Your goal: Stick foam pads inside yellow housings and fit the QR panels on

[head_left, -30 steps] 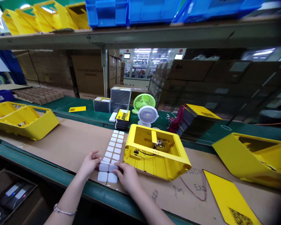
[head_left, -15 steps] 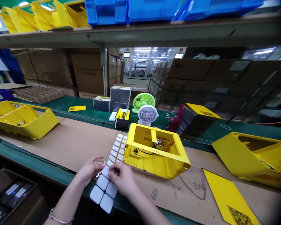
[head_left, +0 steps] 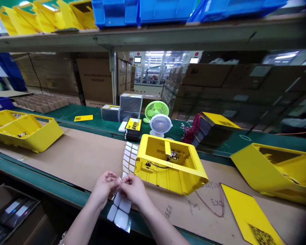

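A strip of white rounded-square stickers [head_left: 121, 218] runs from beside the yellow housing [head_left: 173, 166] down over the bench's front edge. My left hand [head_left: 104, 189] is closed in a pinch at the strip's left side, with a thin, clear curled piece at its fingertips. Close against it, my right hand [head_left: 134, 190] pinches the sticker strip. The fingertips of both hands nearly meet and cover part of the strip. The housing lies open just beyond my right hand, with wires and a small board inside.
More yellow housings [head_left: 30, 132] stand at left, and another [head_left: 275, 170] at right. A yellow panel [head_left: 250, 214] with a printed code lies front right. Behind are a white fan [head_left: 160, 124], a green fan [head_left: 153, 109] and a black-and-yellow box [head_left: 133, 128]. A shelf [head_left: 153, 35] crosses above.
My left hand has moved right, up to my right hand. The strip's near end has shifted right and bends more, and its far part has moved slightly left and up.
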The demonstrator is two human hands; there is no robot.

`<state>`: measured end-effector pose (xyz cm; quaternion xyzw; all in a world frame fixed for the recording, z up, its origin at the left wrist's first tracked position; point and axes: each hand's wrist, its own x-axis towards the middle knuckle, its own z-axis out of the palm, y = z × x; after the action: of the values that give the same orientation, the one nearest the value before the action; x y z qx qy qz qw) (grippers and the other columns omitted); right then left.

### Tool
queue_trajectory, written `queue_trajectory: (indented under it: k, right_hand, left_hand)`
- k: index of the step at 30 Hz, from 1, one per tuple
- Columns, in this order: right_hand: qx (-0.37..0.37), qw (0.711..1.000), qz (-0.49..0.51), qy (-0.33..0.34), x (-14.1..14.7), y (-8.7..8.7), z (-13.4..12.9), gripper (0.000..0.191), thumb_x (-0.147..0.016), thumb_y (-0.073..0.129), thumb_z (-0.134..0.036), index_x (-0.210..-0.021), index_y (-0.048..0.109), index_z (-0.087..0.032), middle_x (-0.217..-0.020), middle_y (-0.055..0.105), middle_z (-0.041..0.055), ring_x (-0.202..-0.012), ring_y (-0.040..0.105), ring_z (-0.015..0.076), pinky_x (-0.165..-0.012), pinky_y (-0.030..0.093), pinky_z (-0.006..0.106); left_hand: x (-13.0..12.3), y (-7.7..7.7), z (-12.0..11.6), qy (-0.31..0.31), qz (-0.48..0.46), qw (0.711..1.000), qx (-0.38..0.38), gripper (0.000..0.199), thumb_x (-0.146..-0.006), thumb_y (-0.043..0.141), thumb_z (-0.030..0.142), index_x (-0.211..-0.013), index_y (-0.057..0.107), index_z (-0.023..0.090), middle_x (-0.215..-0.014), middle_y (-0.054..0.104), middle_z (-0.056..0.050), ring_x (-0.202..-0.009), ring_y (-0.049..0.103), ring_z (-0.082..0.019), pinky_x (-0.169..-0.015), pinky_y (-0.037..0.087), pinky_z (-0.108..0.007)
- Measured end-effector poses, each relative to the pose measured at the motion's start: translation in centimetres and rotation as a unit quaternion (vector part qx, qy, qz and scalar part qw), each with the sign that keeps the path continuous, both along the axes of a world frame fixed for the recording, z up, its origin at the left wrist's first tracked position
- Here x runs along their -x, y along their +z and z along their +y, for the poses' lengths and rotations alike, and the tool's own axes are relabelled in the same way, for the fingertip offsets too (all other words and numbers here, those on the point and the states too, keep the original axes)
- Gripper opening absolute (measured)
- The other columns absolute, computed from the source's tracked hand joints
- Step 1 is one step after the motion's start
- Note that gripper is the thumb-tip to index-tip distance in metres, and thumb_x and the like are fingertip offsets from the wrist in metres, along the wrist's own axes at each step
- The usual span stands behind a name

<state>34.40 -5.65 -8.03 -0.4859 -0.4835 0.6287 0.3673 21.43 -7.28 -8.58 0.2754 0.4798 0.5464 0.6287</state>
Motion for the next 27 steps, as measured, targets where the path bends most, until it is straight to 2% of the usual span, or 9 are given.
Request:
queue_trajectory:
  k: [5, 10, 14, 18, 23, 27]
  right_hand:
    - [0.057, 0.996, 0.065, -0.001, -1.0, 0.0, 0.1, 0.027, -0.055, 0.071, -0.027, -0.072, 0.053, -0.015, -0.054, 0.06, -0.0002, -0.046, 0.056, 0.013, -0.046, 0.045, 0.024]
    - [0.085, 0.989, 0.12, -0.002, -1.8, -0.5, -0.2, 0.045, -0.051, 0.075, -0.024, -0.09, 0.058, -0.01, -0.056, 0.063, 0.0022, -0.045, 0.055, 0.0115, -0.048, 0.045, 0.024]
    - [0.091, 0.984, 0.15, -0.003, -1.9, -0.6, -0.3, 0.052, -0.05, 0.08, -0.028, -0.093, 0.058, -0.009, -0.059, 0.063, 0.0029, -0.05, 0.056, 0.0112, -0.051, 0.046, 0.023]
    - [0.096, 0.982, 0.163, -0.008, -1.8, -0.7, -0.3, 0.057, -0.046, 0.084, -0.031, -0.092, 0.06, -0.009, -0.058, 0.062, 0.0021, -0.048, 0.055, 0.0107, -0.05, 0.046, 0.024]
    - [0.093, 0.98, 0.175, -0.007, -1.9, -1.3, -0.2, 0.058, -0.044, 0.085, -0.031, -0.092, 0.062, -0.009, -0.06, 0.064, 0.0038, -0.05, 0.058, 0.0125, -0.052, 0.048, 0.026]
    - [0.087, 0.981, 0.172, -0.011, -1.9, -1.4, -0.2, 0.056, -0.044, 0.084, -0.032, -0.09, 0.063, -0.008, -0.056, 0.063, 0.0041, -0.048, 0.056, 0.0123, -0.052, 0.047, 0.025]
  left_hand:
    - [0.0, 0.0, 0.1, -0.001, 0.038, 0.999, -0.009, 0.047, -0.052, 0.081, 0.027, -0.081, 0.045, 0.017, -0.058, 0.063, 0.003, -0.048, 0.056, -0.009, -0.048, 0.04, -0.018]
    - [-0.4, -0.1, -0.4, -0.015, 0.085, 0.996, -0.01, 0.048, -0.056, 0.079, 0.032, -0.086, 0.044, 0.018, -0.058, 0.064, 0.002, -0.047, 0.058, -0.011, -0.049, 0.043, -0.02]
    - [-0.8, 0.1, -0.7, -0.045, 0.105, 0.993, -0.012, 0.05, -0.06, 0.078, 0.034, -0.092, 0.043, 0.019, -0.063, 0.068, -0.002, -0.051, 0.062, -0.016, -0.048, 0.043, -0.022]
    - [-0.6, -0.2, -0.3, -0.055, 0.094, 0.994, -0.017, 0.054, -0.054, 0.082, 0.031, -0.089, 0.042, 0.019, -0.064, 0.07, -0.005, -0.053, 0.065, -0.018, -0.054, 0.048, -0.026]
    - [-0.5, -0.9, 0.1, -0.056, 0.066, 0.996, -0.03, 0.05, -0.054, 0.082, 0.031, -0.083, 0.043, 0.018, -0.055, 0.068, -0.003, -0.051, 0.064, -0.019, -0.056, 0.048, -0.027]
    - [-0.8, -0.8, 0.0, -0.054, 0.053, 0.996, -0.049, 0.047, -0.056, 0.081, 0.03, -0.08, 0.042, 0.019, -0.053, 0.066, -0.001, -0.05, 0.063, -0.018, -0.057, 0.048, -0.028]
